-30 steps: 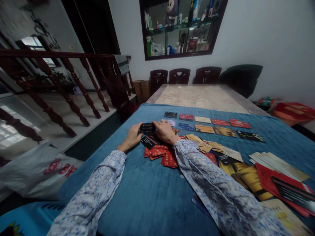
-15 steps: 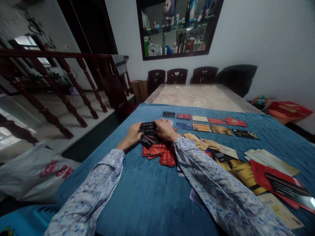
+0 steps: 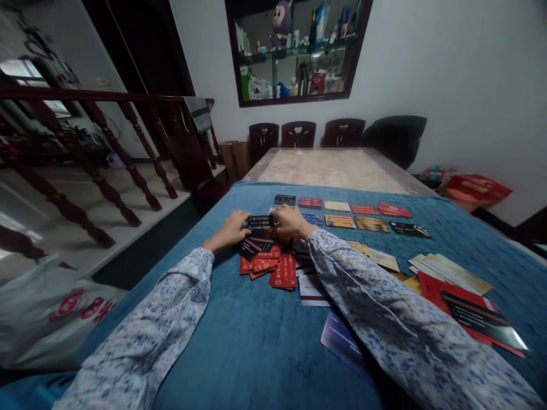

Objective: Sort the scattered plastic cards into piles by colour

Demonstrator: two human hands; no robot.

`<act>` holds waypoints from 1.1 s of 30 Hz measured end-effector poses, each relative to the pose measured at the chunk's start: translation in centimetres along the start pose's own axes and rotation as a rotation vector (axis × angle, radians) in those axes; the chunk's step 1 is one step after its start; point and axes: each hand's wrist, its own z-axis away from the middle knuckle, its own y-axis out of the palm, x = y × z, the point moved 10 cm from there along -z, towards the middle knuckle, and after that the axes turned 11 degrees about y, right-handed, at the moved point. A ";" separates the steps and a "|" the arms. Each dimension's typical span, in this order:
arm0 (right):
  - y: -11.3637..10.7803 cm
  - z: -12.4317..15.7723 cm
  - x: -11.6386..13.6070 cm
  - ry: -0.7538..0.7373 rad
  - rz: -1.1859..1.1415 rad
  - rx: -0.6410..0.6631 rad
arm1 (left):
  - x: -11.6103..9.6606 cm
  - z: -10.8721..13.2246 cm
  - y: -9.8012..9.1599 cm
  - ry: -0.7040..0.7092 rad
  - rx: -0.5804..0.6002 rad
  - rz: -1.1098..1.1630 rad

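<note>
Between my two hands are black cards with light lettering. My left hand pinches their left edge between thumb and fingers. On the right edge, my right hand has its fingers curled, partly hiding that end. More black striped cards fan out just below, touching or close to my left fingertips. Under these lies a loose pile of red cards. A white card with a dark stripe and a purple card lie beside my right sleeve, partly covered by it.
Two rows of cards lie beyond my hands, among them an orange card and a cream card. Overlapping piles with pale cards and red cards spread at right. A blue cloth covers the table's near part; chairs stand behind.
The view has turned slightly, so the scene sits further left. My right forearm now uncovers more of the white and purple cards. Both hands stay at the black cards.
</note>
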 end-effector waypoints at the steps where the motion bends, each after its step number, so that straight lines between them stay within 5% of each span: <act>1: 0.0 0.0 -0.2 0.001 0.005 0.008 | 0.1 -0.3 0.2 0.001 0.008 0.001; 33: -1.3 -3.6 -7.3 0.098 0.089 0.022 | -1.0 -11.2 3.1 0.038 0.202 -0.081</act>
